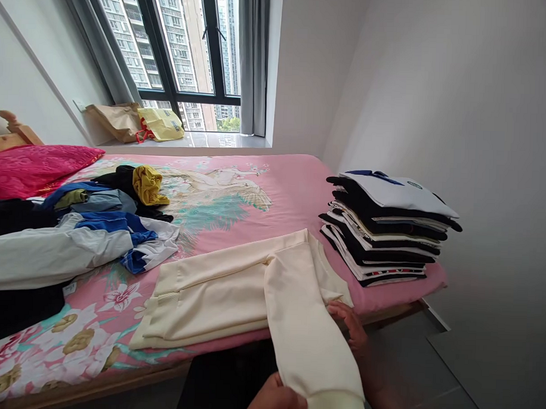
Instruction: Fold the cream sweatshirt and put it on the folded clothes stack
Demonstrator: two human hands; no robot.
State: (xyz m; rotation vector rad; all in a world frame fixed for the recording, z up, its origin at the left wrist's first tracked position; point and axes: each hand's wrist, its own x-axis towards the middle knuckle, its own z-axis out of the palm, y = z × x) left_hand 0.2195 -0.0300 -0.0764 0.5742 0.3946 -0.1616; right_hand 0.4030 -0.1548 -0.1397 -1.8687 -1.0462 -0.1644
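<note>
A cream sweatshirt (216, 292) lies partly folded across the near edge of the bed (273, 186). One long sleeve (304, 325) hangs down toward me. My left hand (275, 401) grips the sleeve near its cuff at the bottom of the view. My right hand (351, 329) holds the sweatshirt's edge by the shoulder, fingers curled under the fabric.
A tall stack of folded shirts (388, 232) sits at the bed's right corner, close to the wall. A heap of unfolded clothes (75, 233) covers the left side, beside a red pillow (32, 169). Paper bags (137, 122) rest on the window ledge.
</note>
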